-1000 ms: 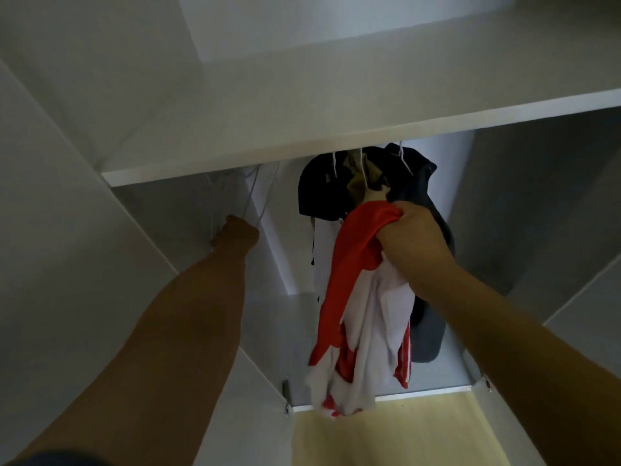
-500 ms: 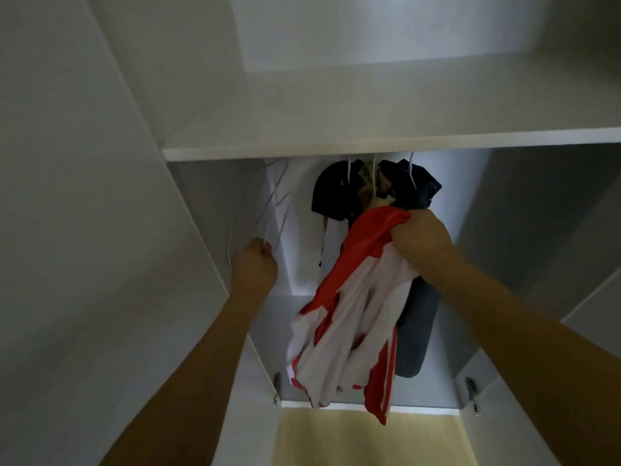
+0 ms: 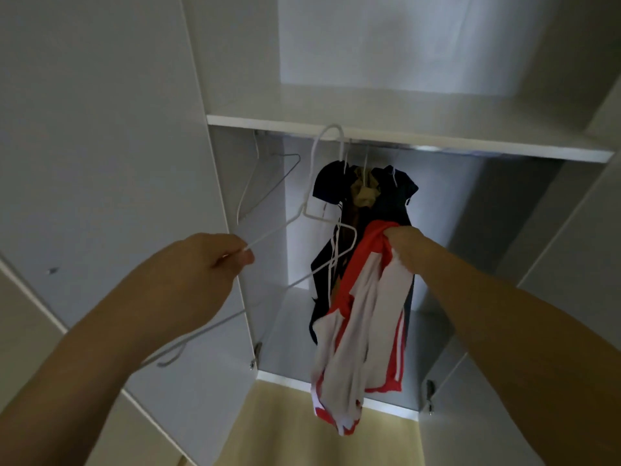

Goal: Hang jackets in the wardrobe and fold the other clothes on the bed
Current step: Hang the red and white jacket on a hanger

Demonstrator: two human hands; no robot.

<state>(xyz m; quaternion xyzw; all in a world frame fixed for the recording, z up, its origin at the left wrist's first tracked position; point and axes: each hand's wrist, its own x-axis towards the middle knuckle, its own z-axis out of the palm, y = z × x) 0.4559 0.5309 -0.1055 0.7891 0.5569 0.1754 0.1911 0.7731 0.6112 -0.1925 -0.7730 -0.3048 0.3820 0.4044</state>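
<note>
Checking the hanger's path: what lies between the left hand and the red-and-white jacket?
In the head view, only the white wire hanger that the left hand pinches spans that gap toward the red-and-white jacket gripped by the right hand.

White wire hanger (image 3: 304,210) partly hidden behind the left hand (image 3: 188,274), hanging rail (image 3: 420,148) mostly hidden under the shelf (image 3: 403,136), dark jackets (image 3: 396,196) overlapped by the red-and-white jacket (image 3: 363,317), both forearms cut off by the bottom edge

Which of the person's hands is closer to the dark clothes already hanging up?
Right. The right hand, gripping the red and white jacket, is just in front of the dark clothes; the left hand, holding a white hanger, is farther left.
</note>
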